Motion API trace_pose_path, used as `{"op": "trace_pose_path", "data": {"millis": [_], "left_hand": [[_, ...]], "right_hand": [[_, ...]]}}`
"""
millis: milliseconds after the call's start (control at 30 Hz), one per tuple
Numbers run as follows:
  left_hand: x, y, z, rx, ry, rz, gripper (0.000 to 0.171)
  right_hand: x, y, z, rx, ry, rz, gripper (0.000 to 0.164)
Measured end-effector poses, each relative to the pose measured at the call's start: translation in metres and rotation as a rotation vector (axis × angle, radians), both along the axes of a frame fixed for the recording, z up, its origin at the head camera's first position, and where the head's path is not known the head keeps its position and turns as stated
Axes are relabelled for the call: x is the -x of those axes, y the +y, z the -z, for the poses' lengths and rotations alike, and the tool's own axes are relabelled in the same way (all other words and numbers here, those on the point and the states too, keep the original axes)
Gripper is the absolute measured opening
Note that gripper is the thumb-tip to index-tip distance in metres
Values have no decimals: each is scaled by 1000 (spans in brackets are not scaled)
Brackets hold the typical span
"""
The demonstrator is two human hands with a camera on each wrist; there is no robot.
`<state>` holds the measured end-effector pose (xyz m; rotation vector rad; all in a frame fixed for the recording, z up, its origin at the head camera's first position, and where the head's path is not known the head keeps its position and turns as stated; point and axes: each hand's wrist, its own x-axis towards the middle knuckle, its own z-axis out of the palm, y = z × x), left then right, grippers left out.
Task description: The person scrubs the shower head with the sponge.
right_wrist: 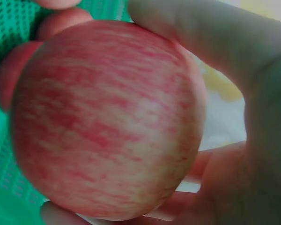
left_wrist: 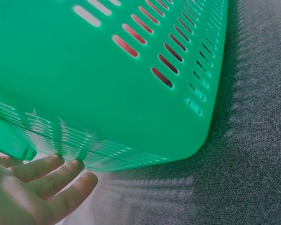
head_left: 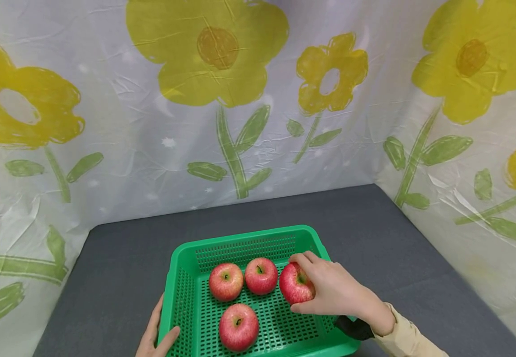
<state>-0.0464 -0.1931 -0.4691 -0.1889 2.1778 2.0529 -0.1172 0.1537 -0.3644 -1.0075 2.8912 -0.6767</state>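
Observation:
My right hand point(head_left: 329, 285) holds a red apple point(head_left: 294, 283) over the right part of a green plastic basket point(head_left: 244, 237), thumb on its near side and fingers over the far side. In the right wrist view this streaked red apple point(right_wrist: 107, 122) fills the space between thumb and fingers. My left hand point(head_left: 157, 329) grips the basket's left wall, its thumb over the rim and its fingers outside. Those fingers point(left_wrist: 56, 176) reach along the outer wall in the left wrist view. Inside the basket lie an apple at back left point(head_left: 225, 281), another beside it point(head_left: 261, 275), and one in front point(head_left: 238, 327).
The basket stands on a dark grey cloth-covered table point(head_left: 128, 258). White curtains point(head_left: 142, 148) printed with yellow flowers hang behind it and at both sides. A black band point(head_left: 354, 327) is around my right wrist, next to a beige sleeve point(head_left: 407, 332).

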Motion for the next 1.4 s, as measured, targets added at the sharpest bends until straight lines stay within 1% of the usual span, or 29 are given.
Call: {"op": "trace_pose_path", "data": {"millis": [133,300,433,533,767,1000,1167,1300,1400], "left_hand": [[0,0,0,4,4,3,80],[1,0,-1,11,-9,2,81],[1,1,0,23,-17,-3,81],[1,1,0,18,-15,-4,80],[1,1,1,6,-16,-7,80],[1,1,0,-7,-5,-4,80],[0,2,1,-26,6,-6,79],[0,2,0,-32,0,-12,78],[0,1,0,-20,-2,-11,78]], "right_hand": [[0,-8,8,-73,-12,-77,66],[-2,-15,15,-137,-83,-159,60],[-2,-19,19,-195,-146,-202,59],[-2,-23,22,-239,-163,-225,58],[-1,-29,27,-323,-145,-318,59],[5,-32,38,-337,-110,-416,61],[8,-34,45,-354,-98,-452,68],[9,-34,47,-356,-116,-465,70],[11,-35,48,-355,-136,-476,71]]}}
